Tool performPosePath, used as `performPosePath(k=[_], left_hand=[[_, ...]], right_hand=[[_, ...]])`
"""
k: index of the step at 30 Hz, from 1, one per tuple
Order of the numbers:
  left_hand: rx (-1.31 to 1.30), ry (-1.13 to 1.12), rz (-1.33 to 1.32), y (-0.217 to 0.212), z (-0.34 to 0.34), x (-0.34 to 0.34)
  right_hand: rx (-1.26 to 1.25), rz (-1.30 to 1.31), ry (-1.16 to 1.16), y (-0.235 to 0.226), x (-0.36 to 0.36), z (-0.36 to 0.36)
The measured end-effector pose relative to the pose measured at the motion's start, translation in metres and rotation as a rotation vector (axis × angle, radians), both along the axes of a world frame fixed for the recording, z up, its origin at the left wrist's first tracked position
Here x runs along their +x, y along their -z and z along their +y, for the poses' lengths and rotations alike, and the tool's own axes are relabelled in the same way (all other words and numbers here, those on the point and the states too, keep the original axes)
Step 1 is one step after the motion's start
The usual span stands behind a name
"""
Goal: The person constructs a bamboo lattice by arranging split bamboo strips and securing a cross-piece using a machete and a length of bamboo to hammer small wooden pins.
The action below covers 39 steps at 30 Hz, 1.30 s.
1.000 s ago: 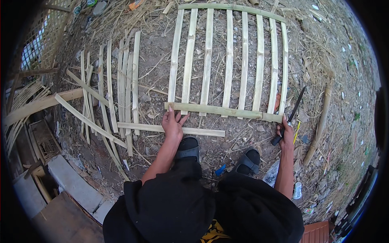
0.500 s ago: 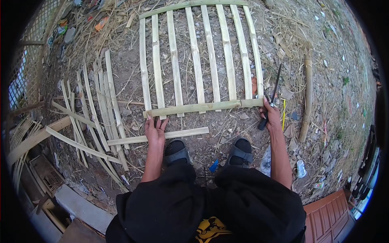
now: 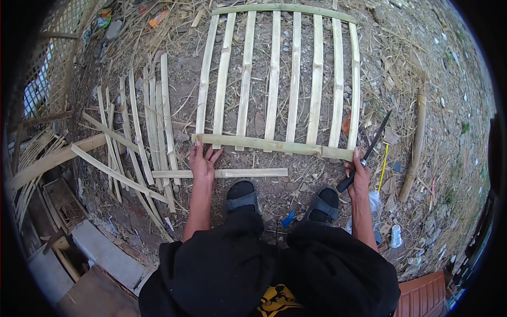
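Note:
A lattice of pale bamboo slats [image 3: 273, 79] lies on the ground, crossed by a far bamboo strip [image 3: 285, 7] and a near bamboo strip [image 3: 259, 142]. At the near strip's left end is my left hand [image 3: 203, 162], its thumb over the strip and the other fingers bent close beneath its edge. My right hand [image 3: 359, 177] is closed round a knife [image 3: 378, 136], whose black handle shows below the fingers and whose dark blade points away to the right. That hand's thumb touches the strip's right end.
Loose bamboo slats [image 3: 158, 121] are heaped at the left, and one loose slat [image 3: 248, 173] lies crosswise before my sandals [image 3: 242, 198]. A thick bamboo stick [image 3: 417, 140] lies at the right, near a yellow strip [image 3: 383, 166]. A white cup [image 3: 396, 236] rests by my right forearm.
The whole view has turned slightly. The near strip has slid a little left against the ground, and the knife blade has tipped further to the right. Both hands have kept their holds.

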<state>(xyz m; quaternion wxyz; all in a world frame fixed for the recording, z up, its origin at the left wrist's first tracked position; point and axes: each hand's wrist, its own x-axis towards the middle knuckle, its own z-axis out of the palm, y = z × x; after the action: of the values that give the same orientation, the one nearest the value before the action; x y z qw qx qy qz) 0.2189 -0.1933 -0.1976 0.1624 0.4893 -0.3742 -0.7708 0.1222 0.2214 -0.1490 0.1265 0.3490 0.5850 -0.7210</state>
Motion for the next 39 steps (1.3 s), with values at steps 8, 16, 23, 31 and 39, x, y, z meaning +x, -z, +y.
performPosePath(k=[8,16,23,31,39], left_hand=[[-0.132,-0.037,-0.144,-0.019,-0.013,-0.024],[-0.210,-0.026,-0.337,-0.009,-0.020,-0.036],[-0.168,0.017,-0.254,-0.001,-0.019,-0.031],[-0.139,0.090,-0.141,-0.004,-0.028,-0.016],[-0.116,0.089,-0.069,-0.022,-0.020,-0.017]], right_hand=[[0.034,-0.035,-0.031,0.009,0.014,-0.015],[-0.010,-0.072,-0.035,0.013,0.013,-0.015],[-0.007,-0.124,-0.036,0.007,0.010,-0.010],[0.009,-0.018,-0.018,0.006,0.010,-0.016],[0.076,0.105,-0.010,-0.009,0.011,-0.011]])
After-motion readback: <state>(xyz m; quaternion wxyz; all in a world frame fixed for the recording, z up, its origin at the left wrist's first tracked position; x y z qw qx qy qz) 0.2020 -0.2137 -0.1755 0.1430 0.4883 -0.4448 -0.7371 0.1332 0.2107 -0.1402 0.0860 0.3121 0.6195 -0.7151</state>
